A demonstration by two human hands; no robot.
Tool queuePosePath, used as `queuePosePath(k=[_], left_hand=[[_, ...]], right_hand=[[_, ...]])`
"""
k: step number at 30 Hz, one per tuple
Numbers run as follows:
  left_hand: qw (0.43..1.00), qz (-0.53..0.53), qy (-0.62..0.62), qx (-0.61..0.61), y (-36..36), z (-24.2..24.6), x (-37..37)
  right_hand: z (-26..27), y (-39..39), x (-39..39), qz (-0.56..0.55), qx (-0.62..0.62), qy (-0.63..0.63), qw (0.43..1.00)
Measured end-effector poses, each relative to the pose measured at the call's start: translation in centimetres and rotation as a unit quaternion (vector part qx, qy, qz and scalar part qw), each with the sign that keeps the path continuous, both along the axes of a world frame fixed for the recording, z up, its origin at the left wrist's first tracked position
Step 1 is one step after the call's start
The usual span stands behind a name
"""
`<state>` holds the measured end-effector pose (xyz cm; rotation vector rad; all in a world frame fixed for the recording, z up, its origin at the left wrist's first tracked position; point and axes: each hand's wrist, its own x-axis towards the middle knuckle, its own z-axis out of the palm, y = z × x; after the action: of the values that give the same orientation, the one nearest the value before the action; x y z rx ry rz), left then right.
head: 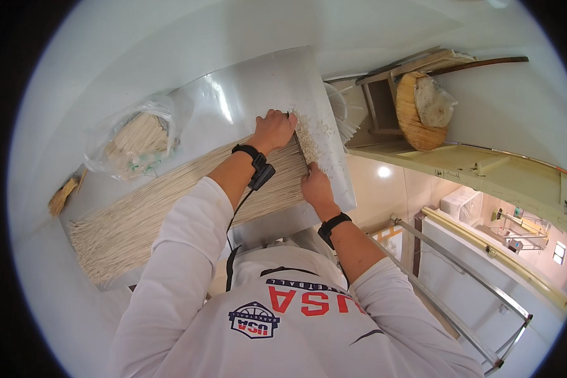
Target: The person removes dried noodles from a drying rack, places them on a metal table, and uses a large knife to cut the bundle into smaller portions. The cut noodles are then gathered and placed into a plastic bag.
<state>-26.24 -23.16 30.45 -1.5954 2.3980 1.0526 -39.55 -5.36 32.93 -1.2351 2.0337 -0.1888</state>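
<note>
A wide bed of long, pale, noodle-like strands (170,203) lies lengthwise on a metal-topped table (245,90). Across its right end runs a thin dark blade (301,145), touching the strands. My left hand (275,130) grips the blade's far end, with the knuckles up. At the near end my right hand (317,186) is closed around it; whether there is a handle is hidden by the fingers. Short chopped bits (307,137) are scattered along the blade's right side, towards the table's right edge.
A clear plastic bag (146,137) with more strands lies at the table's back left, near a small straw brush (63,196). Beyond the right edge are a round container with white sticks (344,113), a round slatted tray (413,120) bearing a bag, and a metal railing (463,276).
</note>
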Motion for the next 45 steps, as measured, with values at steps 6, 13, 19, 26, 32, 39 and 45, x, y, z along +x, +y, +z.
queuePosePath(k=[6,13,19,26,32,39,45], left_hand=[[0.999,0.013,-0.002,-0.048,0.4,0.7,-0.2],[0.974,0.047,0.199,-0.093,6.9,5.0,1.8],[0.943,-0.254,0.057,0.208,21.2,3.0,3.4],[0.99,-0.057,0.062,0.115,22.3,0.6,3.6],[0.991,-0.037,0.091,0.096,22.8,0.1,3.7],[0.947,0.019,0.165,0.275,20.1,0.7,3.4],[0.953,0.093,0.174,0.23,12.1,1.8,-2.2]], right_hand=[[-0.3,-0.2,-0.4,0.011,-0.04,-0.004,0.999],[2.7,0.9,-3.3,-0.029,-0.106,-0.046,0.993],[5.5,4.9,-4.8,-0.086,-0.046,-0.106,0.989],[5.0,11.6,-4.7,-0.016,-0.047,-0.047,0.998],[3.9,13.2,-4.4,-0.03,-0.01,-0.049,0.998],[2.7,13.5,-3.6,-0.018,0.001,-0.026,0.999],[1.6,13.4,-3.6,0.015,0.002,0.015,1.0]])
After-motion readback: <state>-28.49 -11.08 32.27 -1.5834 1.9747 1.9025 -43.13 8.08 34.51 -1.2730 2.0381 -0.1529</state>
